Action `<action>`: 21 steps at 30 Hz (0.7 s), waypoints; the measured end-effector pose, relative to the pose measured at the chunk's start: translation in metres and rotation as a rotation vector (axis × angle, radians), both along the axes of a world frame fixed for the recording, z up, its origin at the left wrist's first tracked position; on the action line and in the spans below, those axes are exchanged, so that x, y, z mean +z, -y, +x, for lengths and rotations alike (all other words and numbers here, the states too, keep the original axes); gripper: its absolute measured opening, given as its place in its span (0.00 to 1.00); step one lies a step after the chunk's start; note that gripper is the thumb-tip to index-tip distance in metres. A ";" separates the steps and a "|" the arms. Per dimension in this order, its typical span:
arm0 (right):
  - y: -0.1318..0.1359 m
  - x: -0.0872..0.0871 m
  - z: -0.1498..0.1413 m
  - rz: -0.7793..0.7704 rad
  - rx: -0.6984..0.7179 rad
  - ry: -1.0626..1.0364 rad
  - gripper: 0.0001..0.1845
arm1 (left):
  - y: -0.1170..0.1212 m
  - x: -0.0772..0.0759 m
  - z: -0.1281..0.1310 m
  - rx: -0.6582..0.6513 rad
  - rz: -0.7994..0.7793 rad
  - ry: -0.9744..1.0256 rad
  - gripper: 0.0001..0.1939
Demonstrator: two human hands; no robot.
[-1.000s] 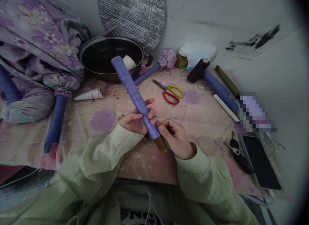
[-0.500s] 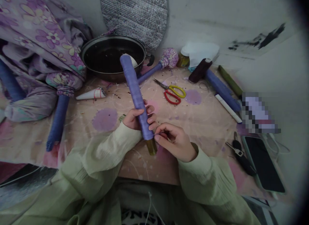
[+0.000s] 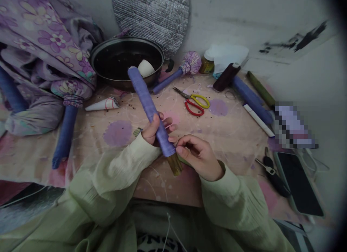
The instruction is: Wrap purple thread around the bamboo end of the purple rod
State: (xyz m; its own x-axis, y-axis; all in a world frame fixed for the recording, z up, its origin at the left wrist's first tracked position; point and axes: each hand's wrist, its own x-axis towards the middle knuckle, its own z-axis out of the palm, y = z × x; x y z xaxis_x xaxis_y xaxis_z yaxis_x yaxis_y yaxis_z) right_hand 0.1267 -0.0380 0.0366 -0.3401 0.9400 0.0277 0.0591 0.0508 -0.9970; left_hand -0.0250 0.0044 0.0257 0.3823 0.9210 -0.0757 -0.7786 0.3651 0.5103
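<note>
while your left grip (image 3: 151,132) holds the purple-wrapped rod (image 3: 145,96) along its lower half, the rod is raised above the table (image 3: 92,127), tilted, its far end leaning toward the dark pan (image 3: 116,84). the left thumb lies along one side of the rod; the fingers of that hand curl loosely on the other.

your right grip (image 3: 201,159) has its thumb and forefinger brought to the lower edge of the wrap (image 3: 168,150), just above the bare brown end (image 3: 174,164). whether a thread lies between those fingertips is too fine to tell.

handling: treat the rod as light and probably stiff, since it stands out straight from one hand with no visible sag. its weight and core cannot be confirmed. the wrap has a slight sheen; expect a smooth, possibly slippery surface.

hold point: take the wrapped length firmly, short of the lower edge, with thumb and fingers on opposite sides. do not drag on that edge; it may loosen or slide. the bare end offers a second hold.
</note>
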 end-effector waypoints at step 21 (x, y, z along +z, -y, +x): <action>-0.001 -0.005 -0.012 -0.264 0.110 -0.217 0.15 | -0.002 -0.006 0.000 0.025 -0.058 -0.082 0.25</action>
